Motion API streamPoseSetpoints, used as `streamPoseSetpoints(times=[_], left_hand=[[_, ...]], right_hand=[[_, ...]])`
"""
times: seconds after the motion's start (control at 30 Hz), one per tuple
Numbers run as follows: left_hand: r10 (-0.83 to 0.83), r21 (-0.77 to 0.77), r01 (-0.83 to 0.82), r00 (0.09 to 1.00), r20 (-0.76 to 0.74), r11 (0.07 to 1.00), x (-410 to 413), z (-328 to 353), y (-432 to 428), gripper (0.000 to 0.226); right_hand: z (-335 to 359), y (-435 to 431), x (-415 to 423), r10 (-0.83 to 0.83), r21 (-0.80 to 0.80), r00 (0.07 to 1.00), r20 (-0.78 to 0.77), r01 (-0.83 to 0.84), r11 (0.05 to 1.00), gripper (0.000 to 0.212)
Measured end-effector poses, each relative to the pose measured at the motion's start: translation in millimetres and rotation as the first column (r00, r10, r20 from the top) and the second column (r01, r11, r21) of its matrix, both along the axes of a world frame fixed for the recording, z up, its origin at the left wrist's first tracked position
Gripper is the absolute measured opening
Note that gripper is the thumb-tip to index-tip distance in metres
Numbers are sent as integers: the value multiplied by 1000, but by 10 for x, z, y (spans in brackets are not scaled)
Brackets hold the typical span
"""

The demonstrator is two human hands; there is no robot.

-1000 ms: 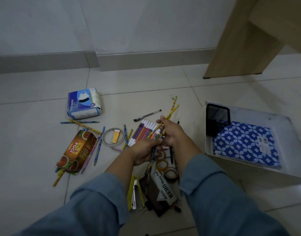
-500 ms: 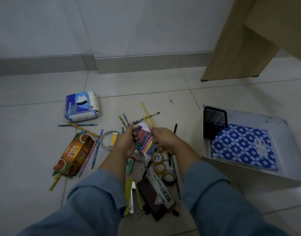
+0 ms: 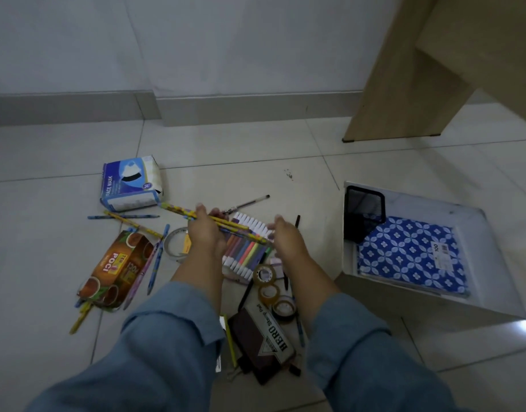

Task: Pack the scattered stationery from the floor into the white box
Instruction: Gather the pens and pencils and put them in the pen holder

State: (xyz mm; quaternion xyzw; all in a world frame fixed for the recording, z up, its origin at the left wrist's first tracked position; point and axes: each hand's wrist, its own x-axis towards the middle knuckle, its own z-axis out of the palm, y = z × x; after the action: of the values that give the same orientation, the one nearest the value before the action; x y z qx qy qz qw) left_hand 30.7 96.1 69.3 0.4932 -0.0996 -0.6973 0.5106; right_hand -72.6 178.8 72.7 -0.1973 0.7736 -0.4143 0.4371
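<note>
My left hand (image 3: 205, 234) grips a bundle of yellow and blue pencils (image 3: 178, 212) that slants from upper left to lower right above the floor. My right hand (image 3: 287, 239) is at the bundle's lower right end with fingers loosely curved, touching it. Under both hands lies a set of coloured markers (image 3: 245, 254). The white box (image 3: 419, 205) stands on the floor to the right, holding a blue patterned notebook (image 3: 410, 254) and a black mesh holder (image 3: 364, 214).
On the floor lie a face mask box (image 3: 131, 184), a Poci tea box (image 3: 119, 269), loose pencils (image 3: 128, 217), a black pen (image 3: 247, 203), a tape ring (image 3: 174, 246), three tape rolls (image 3: 269, 291) and a HERO stamp pad (image 3: 270, 337). A wooden furniture leg (image 3: 404, 84) stands behind the box.
The pencil bundle has swung from pointing up-right to slanting leftwards. My left hand has moved up and left with it, and my right hand now sits at its right end.
</note>
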Motion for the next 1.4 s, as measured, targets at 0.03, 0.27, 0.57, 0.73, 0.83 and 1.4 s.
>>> streamPoseSetpoints(times=[0.03, 0.27, 0.57, 0.73, 0.83, 1.4], left_hand=[[35, -14, -36, 998, -59, 999, -4, 8, -11, 30], [-144, -108, 137, 987, -68, 985, -402, 25, 231, 23], [-931, -118, 960, 277, 239, 255, -380, 277, 238, 32], [-911, -58, 998, 46, 409, 25, -672, 344, 464, 35], [-839, -125, 988, 141, 526, 88, -911, 500, 537, 34], [-549, -76, 979, 170, 818, 189, -1384, 110, 929, 50]], right_hand=[[-35, 33, 12, -73, 33, 986, 152, 69, 997, 53], [151, -46, 245, -162, -39, 780, 605, 232, 972, 62], [624, -102, -751, -67, -341, 995, -74, 38, 939, 47], [624, 54, -967, 27, -364, 999, 38, -11, 931, 40], [651, 151, -1074, -134, -493, 908, 397, 335, 803, 45], [510, 437, -1762, -608, -556, 785, 121, 561, 613, 25]])
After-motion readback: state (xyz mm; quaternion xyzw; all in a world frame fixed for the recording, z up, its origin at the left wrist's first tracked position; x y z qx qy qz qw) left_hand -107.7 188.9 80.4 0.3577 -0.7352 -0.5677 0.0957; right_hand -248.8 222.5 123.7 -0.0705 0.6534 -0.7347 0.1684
